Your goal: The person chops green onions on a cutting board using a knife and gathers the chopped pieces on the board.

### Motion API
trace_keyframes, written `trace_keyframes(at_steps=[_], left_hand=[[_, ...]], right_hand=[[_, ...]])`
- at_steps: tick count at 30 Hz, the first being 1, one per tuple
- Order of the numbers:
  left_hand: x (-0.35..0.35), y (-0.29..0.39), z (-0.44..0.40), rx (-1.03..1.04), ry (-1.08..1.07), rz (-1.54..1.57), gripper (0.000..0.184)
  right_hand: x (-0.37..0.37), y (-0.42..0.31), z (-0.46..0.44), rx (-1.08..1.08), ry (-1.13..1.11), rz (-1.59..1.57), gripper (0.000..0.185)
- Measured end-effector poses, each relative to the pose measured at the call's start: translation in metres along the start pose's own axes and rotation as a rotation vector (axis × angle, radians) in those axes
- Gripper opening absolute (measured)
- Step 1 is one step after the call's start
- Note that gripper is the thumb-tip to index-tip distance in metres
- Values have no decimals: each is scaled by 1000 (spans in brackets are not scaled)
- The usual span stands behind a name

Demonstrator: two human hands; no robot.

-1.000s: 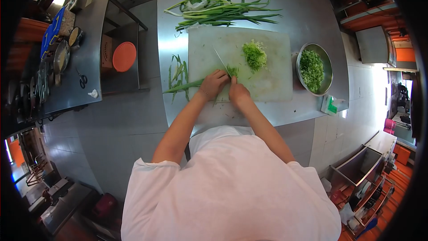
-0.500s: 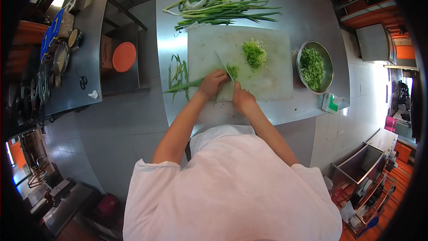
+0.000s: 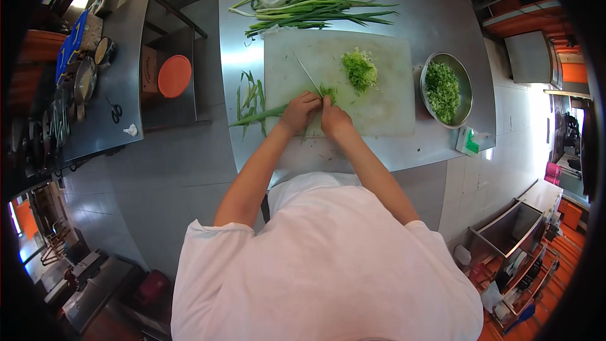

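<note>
On the pale cutting board [image 3: 394, 110], my left hand [image 3: 300, 111] is closed around a bundle of green onions [image 3: 268, 114] whose leaves stick out to the left. My right hand [image 3: 335, 117] grips a knife [image 3: 305, 71] by its handle, with the blade slanting up and left beside my left fingers. Small cut green pieces [image 3: 328, 92] lie just right of the blade. A larger heap of chopped green onion [image 3: 360, 71] sits farther right on the board. To the right of the board stands a metal bowl [image 3: 467, 91] holding more chopped greens [image 3: 442, 92].
Whole green onions [image 3: 322, 9] lie behind the board on the metal table [image 3: 429, 0]. Loose leaves [image 3: 249, 95] are at its left, and a green-and-white packet [image 3: 469, 142] is near the right front corner. A side table [image 3: 123, 88] carries scissors [image 3: 115, 110] and pans.
My right hand has moved a little left and up, closer to my left hand, and the knife with it. The whole table has shifted slightly upward in view.
</note>
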State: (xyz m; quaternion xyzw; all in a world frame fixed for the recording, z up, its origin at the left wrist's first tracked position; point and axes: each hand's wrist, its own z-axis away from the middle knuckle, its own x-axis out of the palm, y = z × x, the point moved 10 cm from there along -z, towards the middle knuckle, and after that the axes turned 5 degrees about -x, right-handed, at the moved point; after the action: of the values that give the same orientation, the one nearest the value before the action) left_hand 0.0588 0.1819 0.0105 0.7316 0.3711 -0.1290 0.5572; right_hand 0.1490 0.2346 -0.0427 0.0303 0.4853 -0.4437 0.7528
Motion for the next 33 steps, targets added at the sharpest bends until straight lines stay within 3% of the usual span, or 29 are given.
trace_keyframes(at_steps=[4,7,10,22,28,33], left_hand=[[-6,6,1,22,26,30,19],[-2,2,2,15,16,29,19],[-1,-1,3,-23,3,26,19],[-5,3,3,17,38,43,20],[-4,-4,2,0,34,60,21],[-9,-1,1,30,58,61,21]], right_hand=[[1,4,35,24,10,23,47],[8,8,7,36,-20,8,53],[-10,-9,10,27,-97,29,41],[-24,-17,30,4,-67,63,37],[-7,-13,5,10,-29,40,42],[-8,-4,34,43,-17,41,43]])
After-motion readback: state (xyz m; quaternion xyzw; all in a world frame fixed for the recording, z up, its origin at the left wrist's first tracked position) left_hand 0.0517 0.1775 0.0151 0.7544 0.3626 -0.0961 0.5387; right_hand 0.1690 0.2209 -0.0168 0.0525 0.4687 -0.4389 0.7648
